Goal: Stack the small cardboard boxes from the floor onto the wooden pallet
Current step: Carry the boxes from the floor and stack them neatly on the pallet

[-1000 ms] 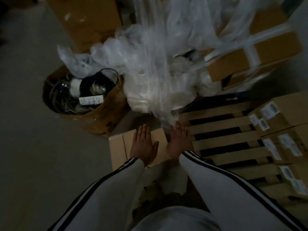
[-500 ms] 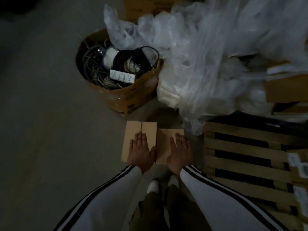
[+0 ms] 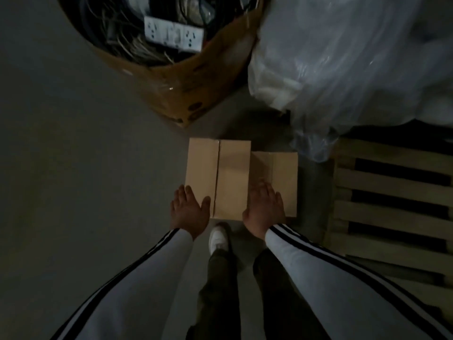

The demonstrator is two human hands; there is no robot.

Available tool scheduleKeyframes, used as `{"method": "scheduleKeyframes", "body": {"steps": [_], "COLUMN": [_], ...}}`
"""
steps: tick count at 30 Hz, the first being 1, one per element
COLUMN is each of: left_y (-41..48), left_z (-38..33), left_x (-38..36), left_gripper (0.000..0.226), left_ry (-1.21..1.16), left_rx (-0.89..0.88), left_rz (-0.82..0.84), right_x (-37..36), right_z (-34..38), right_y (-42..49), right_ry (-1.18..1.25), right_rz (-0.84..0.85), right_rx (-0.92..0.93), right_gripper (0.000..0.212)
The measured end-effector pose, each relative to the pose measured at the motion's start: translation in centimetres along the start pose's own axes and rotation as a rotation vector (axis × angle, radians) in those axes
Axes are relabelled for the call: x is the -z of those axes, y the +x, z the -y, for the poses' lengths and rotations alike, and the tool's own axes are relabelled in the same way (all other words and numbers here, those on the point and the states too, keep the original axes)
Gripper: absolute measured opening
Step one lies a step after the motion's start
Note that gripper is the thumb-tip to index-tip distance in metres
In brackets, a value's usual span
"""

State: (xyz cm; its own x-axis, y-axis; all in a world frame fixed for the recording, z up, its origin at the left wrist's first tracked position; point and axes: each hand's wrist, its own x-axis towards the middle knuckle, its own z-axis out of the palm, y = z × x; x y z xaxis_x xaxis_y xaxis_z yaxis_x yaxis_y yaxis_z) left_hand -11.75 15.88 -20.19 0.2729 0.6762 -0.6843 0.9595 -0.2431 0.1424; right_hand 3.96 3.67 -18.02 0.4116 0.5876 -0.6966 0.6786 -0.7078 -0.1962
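Note:
Two small brown cardboard boxes sit side by side on the grey floor. The left box (image 3: 221, 175) is taller and nearer the camera; the right box (image 3: 285, 177) lies lower beside it. My left hand (image 3: 190, 211) lies along the left box's left side with its thumb on the top. My right hand (image 3: 264, 209) is at that box's right side, over the lower box, fingers straight. The wooden pallet (image 3: 392, 192) lies on the floor to the right, its slats bare in view.
A big open cardboard box (image 3: 196, 77) full of cables and a white power strip (image 3: 174, 33) stands just beyond the small boxes. A heap of clear plastic wrap (image 3: 343, 57) fills the top right. My white shoe (image 3: 218, 238) stands just before the boxes.
My view has dropped closer to the boxes. Both hands have slid off the box tops to either side of the left box.

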Motion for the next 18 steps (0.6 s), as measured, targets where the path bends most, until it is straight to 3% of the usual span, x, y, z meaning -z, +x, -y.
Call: {"method": "scheduleKeyframes", "body": {"steps": [5,8,11,15,18], "left_y": [5.2,7.4,8.2,10.0,11.4], "left_z": [3.9,5.6,6.6,9.0,10.0], "left_x": [-3.8,-5.8,-6.5,-8.4,-9.1], "left_gripper": [0.082,0.081,0.071,0.111,0.101], "left_ry": [-0.194,-0.416,-0.613,-0.820,-0.824], "left_rx": [0.119,0.192,0.233,0.327,0.383], "left_rz": [0.135,0.210,0.250,0.243,0.163], "right_x": [-6.8,-9.6,-10.9,-12.5,-11.6], "right_z": [0.6,1.0,1.2,1.5,2.1], "right_y": [3.6,5.5,6.9,7.8,7.4], "right_ry": [0.154,0.582,1.023,1.226,1.287], "right_rz": [0.127,0.226,0.202,0.213,0.181], "right_rx": [-0.202,-0.479,-0.687,-0.686,-0.693], "right_gripper": [0.080,0.080,0.072,0.058,0.049]}}
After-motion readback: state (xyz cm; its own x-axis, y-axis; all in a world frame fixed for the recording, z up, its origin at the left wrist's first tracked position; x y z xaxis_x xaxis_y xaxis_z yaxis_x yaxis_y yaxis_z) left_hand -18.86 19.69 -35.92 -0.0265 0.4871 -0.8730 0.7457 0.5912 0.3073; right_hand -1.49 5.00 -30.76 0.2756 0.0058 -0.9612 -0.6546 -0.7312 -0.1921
